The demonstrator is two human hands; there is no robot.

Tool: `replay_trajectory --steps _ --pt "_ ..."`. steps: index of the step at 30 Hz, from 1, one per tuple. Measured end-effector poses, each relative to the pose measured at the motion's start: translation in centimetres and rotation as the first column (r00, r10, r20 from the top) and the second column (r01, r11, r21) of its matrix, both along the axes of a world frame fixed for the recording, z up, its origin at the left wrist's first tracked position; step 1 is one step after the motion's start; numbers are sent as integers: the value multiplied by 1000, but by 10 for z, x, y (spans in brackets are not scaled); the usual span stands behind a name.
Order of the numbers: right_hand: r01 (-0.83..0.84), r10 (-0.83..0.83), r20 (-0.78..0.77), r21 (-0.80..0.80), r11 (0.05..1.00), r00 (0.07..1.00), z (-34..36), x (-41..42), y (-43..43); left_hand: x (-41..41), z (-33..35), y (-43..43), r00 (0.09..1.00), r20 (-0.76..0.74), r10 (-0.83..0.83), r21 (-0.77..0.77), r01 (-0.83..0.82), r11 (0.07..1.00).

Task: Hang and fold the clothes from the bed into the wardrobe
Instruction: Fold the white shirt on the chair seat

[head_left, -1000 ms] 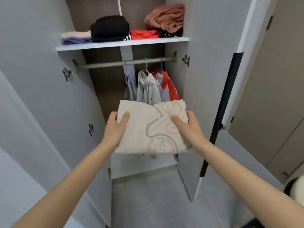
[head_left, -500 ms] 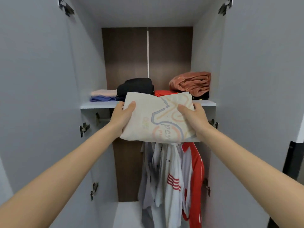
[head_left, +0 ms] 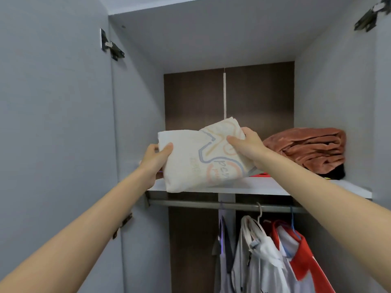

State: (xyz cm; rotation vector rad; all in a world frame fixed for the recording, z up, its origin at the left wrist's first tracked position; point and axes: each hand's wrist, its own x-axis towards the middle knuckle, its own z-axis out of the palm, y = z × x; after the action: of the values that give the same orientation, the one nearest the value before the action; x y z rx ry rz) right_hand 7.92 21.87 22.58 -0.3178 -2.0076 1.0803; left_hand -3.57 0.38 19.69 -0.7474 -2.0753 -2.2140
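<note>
A folded cream shirt (head_left: 190,161) with a pastel print is held up over the wardrobe shelf (head_left: 264,188), tilted with its right side higher. My left hand (head_left: 156,158) grips its left edge, thumb on top. My right hand (head_left: 245,144) pinches its upper right part. The shirt hides the folded clothes behind it, apart from a sliver of red cloth (head_left: 259,175). A folded rust-brown fleece (head_left: 306,149) lies on a black item (head_left: 336,173) at the shelf's right end.
Below the shelf runs a metal rail (head_left: 190,203) with hangers carrying a white garment (head_left: 260,256), a red-and-white jacket (head_left: 300,261) and a grey one (head_left: 222,250). Open grey doors stand at left (head_left: 53,123) and right (head_left: 383,102).
Both hands have lifted the folded shirt from waist height up above the shelf's front edge and into the upper compartment. The view has tilted upward.
</note>
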Motion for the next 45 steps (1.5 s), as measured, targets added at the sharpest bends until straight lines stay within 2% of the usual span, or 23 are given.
replay_trajectory --steps 5,8,15,20,25,31,32,34,35,36,37,38,40,42,45 --pt "22 -26 41 84 996 999 39 -90 28 -63 19 19 998 20 -54 25 54 998" --pt "41 -54 65 195 980 996 61 -143 41 -99 33 32 998 27 -50 65 48 997" --pt "-9 -43 157 320 947 987 91 -234 79 -163 52 62 964 205 -173 135 147 980" --pt "-32 -103 292 424 905 951 108 -260 122 -159 54 112 891 316 -325 169 284 944" --pt "-177 -50 407 500 848 912 121 -272 146 -150 41 159 756 468 -458 341 324 883" --pt "-287 -87 523 590 754 848 88 -303 165 -147 29 167 788 452 -417 196 368 909" --pt "-310 -80 569 555 771 819 78 -305 166 -148 30 161 796 436 -419 135 403 905" --pt "-325 -44 608 482 814 793 67 -308 168 -150 34 148 890 326 -318 -148 380 913" --pt "-310 -34 587 475 824 809 67 -307 168 -153 38 143 958 191 -212 -300 263 917" --pt "-280 -43 548 491 825 835 71 -304 167 -158 44 140 994 15 -106 -374 103 922" --pt "-251 -56 517 505 826 854 76 -300 164 -165 49 139 988 -153 0 -356 -55 933" --pt "-232 -70 509 506 831 858 82 -293 160 -172 56 139 955 -278 102 -269 -180 946" --pt "-210 -113 549 490 846 828 91 -282 151 -188 66 148 857 -459 233 -111 -316 942" --pt "-183 -218 615 521 833 758 92 -272 140 -200 75 166 795 -584 167 -210 -346 914" --pt "-210 -267 671 541 815 692 73 -263 129 -217 85 198 781 -624 -29 -513 -381 770"
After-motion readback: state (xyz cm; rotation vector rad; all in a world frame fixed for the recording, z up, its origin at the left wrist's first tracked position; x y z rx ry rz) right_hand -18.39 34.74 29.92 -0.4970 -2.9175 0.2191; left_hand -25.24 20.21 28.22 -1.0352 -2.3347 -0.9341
